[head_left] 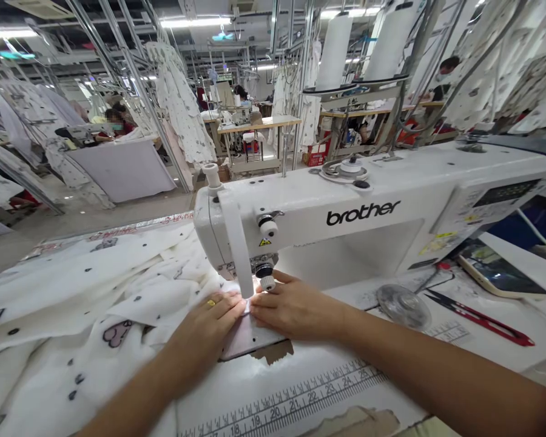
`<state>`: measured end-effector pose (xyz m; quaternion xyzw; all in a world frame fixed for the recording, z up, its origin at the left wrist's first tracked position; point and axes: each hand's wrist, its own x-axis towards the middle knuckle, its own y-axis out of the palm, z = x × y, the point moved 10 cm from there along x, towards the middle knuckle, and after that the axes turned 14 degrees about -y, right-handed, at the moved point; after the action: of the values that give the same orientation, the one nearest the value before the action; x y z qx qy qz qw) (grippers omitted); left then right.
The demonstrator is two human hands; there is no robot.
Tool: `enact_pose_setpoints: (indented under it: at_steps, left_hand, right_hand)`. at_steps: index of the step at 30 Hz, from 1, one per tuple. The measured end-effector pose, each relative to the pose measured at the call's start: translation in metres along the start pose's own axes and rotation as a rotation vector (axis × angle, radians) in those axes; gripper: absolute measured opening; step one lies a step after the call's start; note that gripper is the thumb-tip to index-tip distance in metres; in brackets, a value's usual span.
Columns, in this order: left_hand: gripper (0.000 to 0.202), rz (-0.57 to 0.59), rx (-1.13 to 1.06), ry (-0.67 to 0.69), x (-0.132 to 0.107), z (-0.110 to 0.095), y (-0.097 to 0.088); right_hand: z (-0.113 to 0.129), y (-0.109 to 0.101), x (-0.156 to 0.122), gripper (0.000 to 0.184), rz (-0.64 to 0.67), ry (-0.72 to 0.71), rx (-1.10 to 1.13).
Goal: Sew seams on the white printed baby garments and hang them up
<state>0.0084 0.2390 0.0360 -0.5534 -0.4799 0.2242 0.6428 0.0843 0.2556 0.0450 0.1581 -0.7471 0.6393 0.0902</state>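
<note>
A white sewing machine point(300, 200) marked "brother" stands in front of me. White fabric point(131, 303) printed with small dark spots and grey-pink figures lies bunched on its left side and runs to the needle area. My left hand point(209, 321), with a yellow ring, is closed on the fabric edge just left of the needle. From the other side, my right hand point(295, 306) grips the fabric close to the presser foot, its fingertips almost meeting the left ones. A white strip point(237, 243) hangs down the machine's head and hides the needle. Both thumbs are largely hidden.
Red-handled thread snips point(486, 318), a clear round bobbin-like disc point(404, 305) and a phone point(505, 267) lie right of my right forearm. A printed ruler scale point(295, 403) crosses the table's front. Thread cones point(337, 51) stand behind; other people work at machines farther back.
</note>
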Motion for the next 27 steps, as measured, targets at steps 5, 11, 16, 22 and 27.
enact_pose_setpoints:
  at_steps: [5,11,16,22,27]
  left_hand:
    - [0.035,0.000,-0.023,-0.015,0.001,0.000,-0.001]
    - [0.035,0.029,-0.002,0.030,0.002,-0.007,-0.004]
    - [0.039,0.008,0.061,0.051,-0.007,-0.003,0.004]
    - [0.042,0.027,0.074,0.035,-0.012,0.000,0.011]
    - [0.043,0.049,0.053,0.012,-0.007,0.005,0.012]
  right_hand:
    - [0.001,0.001,0.001,0.025,-0.003,0.001,-0.013]
    - [0.002,0.009,0.002,0.018,0.061,0.020,0.015]
    - [0.002,0.013,0.003,0.017,0.096,0.043,0.011]
    - [0.004,0.017,0.003,0.015,0.109,0.090,0.035]
    - [0.000,0.020,0.003,0.013,0.120,0.146,0.025]
